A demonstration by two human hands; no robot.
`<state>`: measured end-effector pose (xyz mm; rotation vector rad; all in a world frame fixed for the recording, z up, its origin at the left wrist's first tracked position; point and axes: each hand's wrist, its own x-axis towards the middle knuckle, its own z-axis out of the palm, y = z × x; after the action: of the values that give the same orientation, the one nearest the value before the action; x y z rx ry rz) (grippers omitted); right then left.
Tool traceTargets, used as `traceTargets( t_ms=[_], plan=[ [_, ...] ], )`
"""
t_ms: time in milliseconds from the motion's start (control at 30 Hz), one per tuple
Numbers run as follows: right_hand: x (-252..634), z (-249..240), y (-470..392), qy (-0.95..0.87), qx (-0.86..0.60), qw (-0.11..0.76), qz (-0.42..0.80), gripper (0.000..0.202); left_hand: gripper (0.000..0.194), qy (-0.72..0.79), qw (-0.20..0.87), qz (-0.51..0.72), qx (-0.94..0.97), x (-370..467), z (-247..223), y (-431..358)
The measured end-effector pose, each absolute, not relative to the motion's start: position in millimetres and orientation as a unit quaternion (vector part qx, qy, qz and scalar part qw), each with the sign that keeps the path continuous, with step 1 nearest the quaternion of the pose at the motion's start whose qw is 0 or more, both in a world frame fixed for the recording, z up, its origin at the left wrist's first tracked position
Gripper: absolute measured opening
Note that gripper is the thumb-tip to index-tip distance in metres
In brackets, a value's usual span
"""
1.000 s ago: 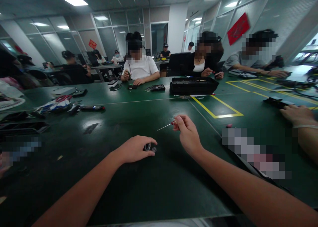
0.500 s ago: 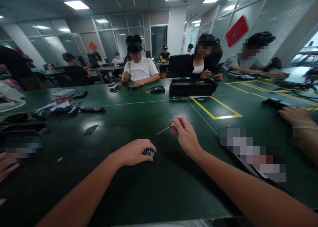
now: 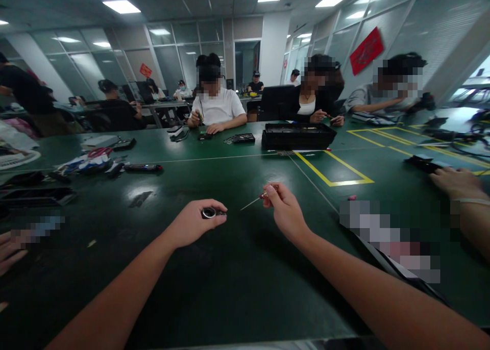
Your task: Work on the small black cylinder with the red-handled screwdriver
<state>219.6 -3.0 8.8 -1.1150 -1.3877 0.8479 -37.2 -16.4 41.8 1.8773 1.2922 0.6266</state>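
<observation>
Between the thumb and fingers of my left hand (image 3: pixel 194 220) is a small dark cylindrical part (image 3: pixel 209 213) with a silvery ring round its open end, which faces up toward me. The fingers cover some of it, so its exact kind does not show. My right hand (image 3: pixel 285 207) pinches a screwdriver (image 3: pixel 252 202) by its red handle. The thin metal shaft points left and slightly down, its tip a short way right of my left fingertips and apart from the part. Both hands are above the green table (image 3: pixel 229 289).
A long black tray (image 3: pixel 298 137) stands across the table by a yellow taped rectangle (image 3: pixel 333 181). Cables and tools (image 3: pixel 92 161) lie at the left. A co-worker's hand (image 3: pixel 457 181) rests at the right; other people sit opposite.
My left hand has moved left and slightly up, away from the screwdriver tip, and has turned the part so its ringed opening faces upward. My right hand has hardly moved.
</observation>
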Motion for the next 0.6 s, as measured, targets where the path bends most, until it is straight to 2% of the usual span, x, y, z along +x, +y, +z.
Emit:
traceTargets(
  t_ms=[133, 300, 400, 600],
  plan=[
    [220, 6, -1, -0.594, -0.470, 0.547, 0.358, 0.028, 0.036, 0.526, 0.467, 0.411, 0.580, -61, 44, -19],
    [219, 3, 1, -0.593, -0.460, 0.545, 0.374, 0.027, 0.017, 0.506, 0.535, 0.583, 0.342, -96, 52, -28],
    [219, 2, 1, -0.593, -0.462, 0.540, 0.378, 0.027, 0.011, 0.509, 0.528, 0.631, 0.255, -116, 64, -38],
    [218, 3, 0, -0.592, -0.467, 0.537, 0.378, 0.028, 0.018, 0.572, 0.429, 0.674, 0.185, -171, 81, -56]
  ],
)
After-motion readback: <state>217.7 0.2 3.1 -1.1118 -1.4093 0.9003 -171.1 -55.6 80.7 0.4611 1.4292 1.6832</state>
